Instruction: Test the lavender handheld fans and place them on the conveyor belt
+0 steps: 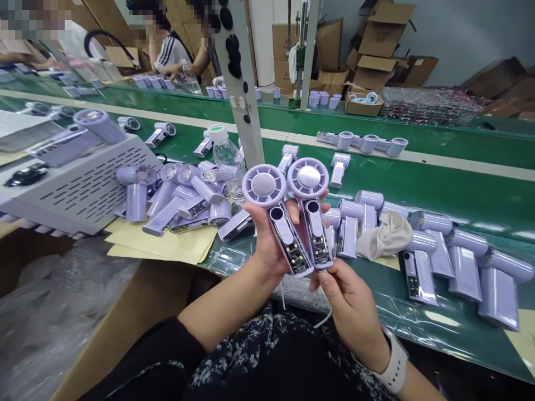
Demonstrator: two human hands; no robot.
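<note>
Two lilac handheld fans with round grilles and exposed circuit boards are held side by side, tilted. My left hand (270, 239) is wrapped round the left fan (288, 234) from behind, and its fingertips also reach behind the right fan (315, 223). At the bottom end of the right fan, my right hand (346, 295) has its thumb and fingers pressed together. A thin white cord (324, 319) hangs by that hand. More lilac fans (194, 203) lie piled to the left, and several others (463, 262) stand in a group at the right.
A clear plastic bottle (228, 159) stands behind the left pile, near a metal post (246, 111). A vented grey box (92, 186) is at the left. A crumpled cloth (387, 235) lies at the right. Across the green bench (443, 184), a person (169, 53) sits near small lilac parts.
</note>
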